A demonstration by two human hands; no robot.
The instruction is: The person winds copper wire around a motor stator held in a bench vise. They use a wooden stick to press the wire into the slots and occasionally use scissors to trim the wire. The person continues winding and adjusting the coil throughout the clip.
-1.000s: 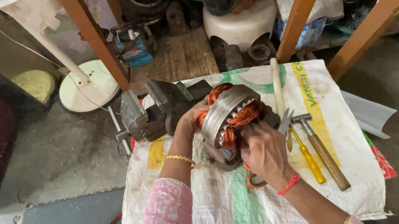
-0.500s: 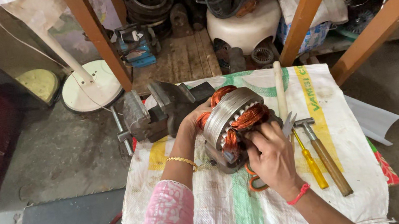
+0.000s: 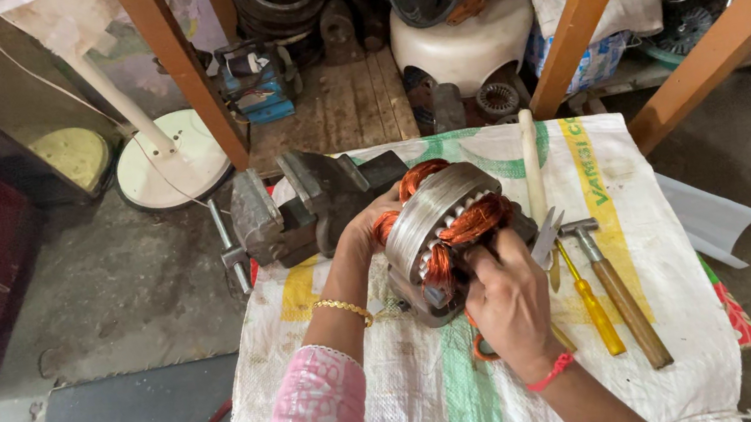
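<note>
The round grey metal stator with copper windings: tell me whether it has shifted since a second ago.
No clear shift. The round grey metal stator with copper windings sits between the grey bench vise and the wooden-handled hammer, as before; only the camera moved slightly.

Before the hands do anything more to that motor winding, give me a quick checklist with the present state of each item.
1. Motor stator supported: ok, the left hand grips its far side and its base is down on the woven sack.
2. Right hand placed: ok, fingers at the copper winding on the near rim.
3. Tool in the right hand: cannot tell, the fingers hide it.
4. Hammer and yellow screwdriver at hand: ok, lying right of the stator.
5. Vise out of the way: ok, behind the left hand.
6. Winding undamaged: cannot tell.
</note>
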